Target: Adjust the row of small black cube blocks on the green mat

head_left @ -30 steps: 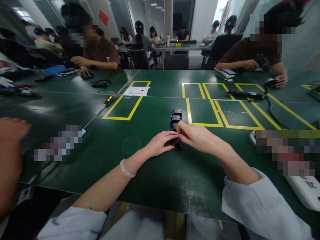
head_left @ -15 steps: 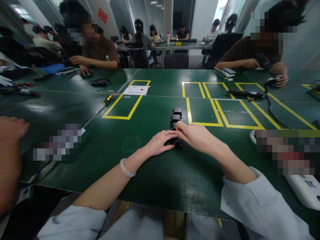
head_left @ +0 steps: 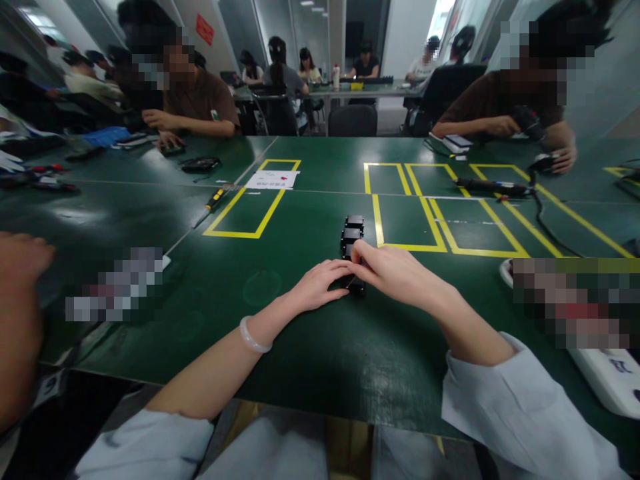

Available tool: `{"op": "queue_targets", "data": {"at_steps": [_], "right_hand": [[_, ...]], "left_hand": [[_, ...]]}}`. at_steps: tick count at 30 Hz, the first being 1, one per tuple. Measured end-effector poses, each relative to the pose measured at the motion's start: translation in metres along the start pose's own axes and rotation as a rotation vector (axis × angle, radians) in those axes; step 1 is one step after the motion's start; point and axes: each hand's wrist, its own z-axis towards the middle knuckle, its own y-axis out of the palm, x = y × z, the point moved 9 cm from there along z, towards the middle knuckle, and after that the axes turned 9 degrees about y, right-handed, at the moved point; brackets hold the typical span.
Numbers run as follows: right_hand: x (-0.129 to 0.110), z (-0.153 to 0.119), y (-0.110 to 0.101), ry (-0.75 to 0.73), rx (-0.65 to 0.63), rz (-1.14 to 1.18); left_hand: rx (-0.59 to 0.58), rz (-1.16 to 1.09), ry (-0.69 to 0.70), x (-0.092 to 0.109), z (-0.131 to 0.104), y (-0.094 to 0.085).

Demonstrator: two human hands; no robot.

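A row of small black box-shaped parts (head_left: 353,235) runs away from me on the green table (head_left: 210,360). Around the near end, my left hand (head_left: 317,287) curves its fingers and thumb against the left side of the parts. My right hand (head_left: 390,270) comes in from the right over the same row, thumb and fingers pinched together. From this pinch a thin metal shaft (head_left: 351,282) slants down toward the nearest black part; its upper end is hidden. My fingertips touch each other and cover the middle of the row.
Yellow tape rectangles (head_left: 410,249) mark the table. A yellow-black screwdriver (head_left: 215,199) and a paper sheet (head_left: 273,180) lie ahead left; a black cylindrical tool (head_left: 493,188) is ahead right. A white object (head_left: 607,380) lies at right. Co-workers sit opposite, and a co-worker's arm (head_left: 20,320) is at left.
Almost nothing differs. My right hand sits very slightly higher over the black parts; my left hand stays in place.
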Motion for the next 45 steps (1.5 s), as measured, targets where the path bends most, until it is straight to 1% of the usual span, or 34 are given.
{"op": "queue_targets", "data": {"at_steps": [5, 14, 18, 24, 30, 34, 36, 39, 45], "right_hand": [[0.002, 0.002, 0.002, 0.018, 0.02, -0.046], [0.004, 0.0, 0.002, -0.041, -0.003, 0.068], [0.003, 0.0, 0.002, -0.047, -0.012, 0.077], [0.005, 0.002, 0.0, 0.044, 0.014, -0.026], [0.008, 0.004, 0.001, 0.086, -0.002, -0.134], [0.014, 0.004, -0.003, 0.176, 0.028, -0.259], [0.014, 0.004, -0.004, 0.187, 0.037, -0.273], [0.011, 0.004, -0.001, 0.144, 0.026, -0.215], [0.004, 0.001, 0.002, 0.005, -0.013, -0.018]], "left_hand": [[-0.004, -0.003, 0.012, 0.001, 0.001, 0.0], [0.002, -0.002, 0.008, 0.001, 0.0, 0.0], [0.006, -0.008, 0.002, 0.0, 0.0, 0.0], [0.004, -0.002, 0.004, 0.0, 0.0, 0.0], [0.001, -0.004, 0.014, -0.001, 0.0, 0.001], [0.014, -0.001, 0.025, -0.002, -0.001, 0.001], [0.021, 0.003, 0.026, -0.003, -0.001, 0.001], [0.017, 0.0, 0.023, -0.002, -0.001, 0.001], [0.01, -0.009, 0.014, -0.001, -0.001, 0.0]]}}
